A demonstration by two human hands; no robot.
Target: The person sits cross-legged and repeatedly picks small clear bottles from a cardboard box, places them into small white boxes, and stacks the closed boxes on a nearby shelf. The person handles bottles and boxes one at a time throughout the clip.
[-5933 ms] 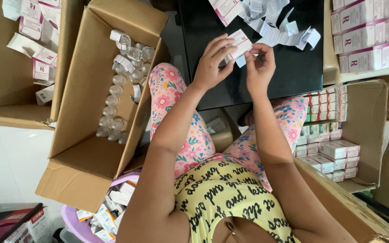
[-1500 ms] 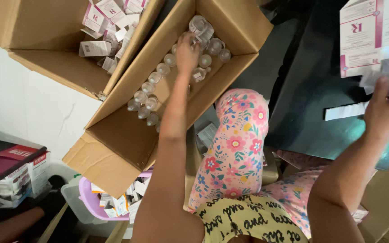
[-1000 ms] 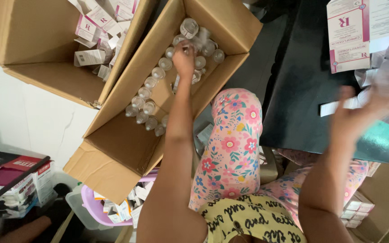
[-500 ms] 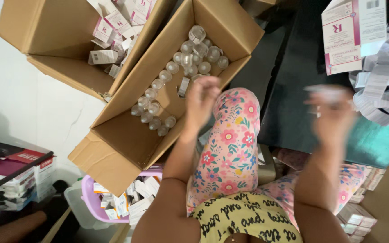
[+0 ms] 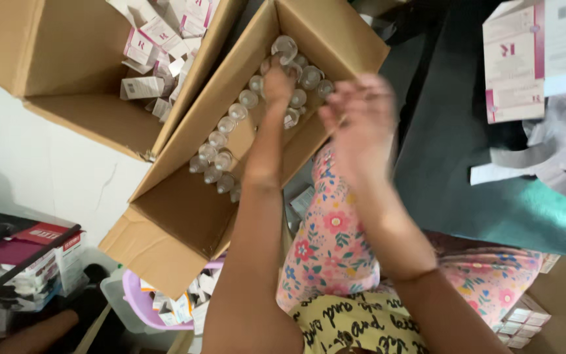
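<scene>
— Bottles (image 5: 230,147), small and clear with pale caps, lie in a loose row along the middle cardboard box (image 5: 185,216); is the left hand (image 5: 276,82) among them?

— Yes; the left hand reaches deep into that box, at the far end of the row, its back turned up toward the camera; its fingers curl down into the cluster of bottles there, touching them; whether they close on one I cannot tell, since the hand hides its own fingertips.

— And the right hand (image 5: 358,121)?

— Blurred; it hangs above the near edge of the same box, just beside the left forearm, over a knee in floral pink trousers (image 5: 335,242); thumb and fingers look pinched together, but what they pinch, if anything, is too smeared to make out.

— What lies around?

— A second cardboard box (image 5: 67,78) stands to the left, touching the first, with small white and pink cartons (image 5: 155,46) heaped in its far corner; a dark tabletop (image 5: 453,157) to the right carries a flattened white and pink carton (image 5: 525,59) and a pile of pale paper strips (image 5: 558,144); a lilac plastic tub (image 5: 142,308) with more small cartons sits below the middle box, near the person's yellow printed shirt (image 5: 355,328).
</scene>
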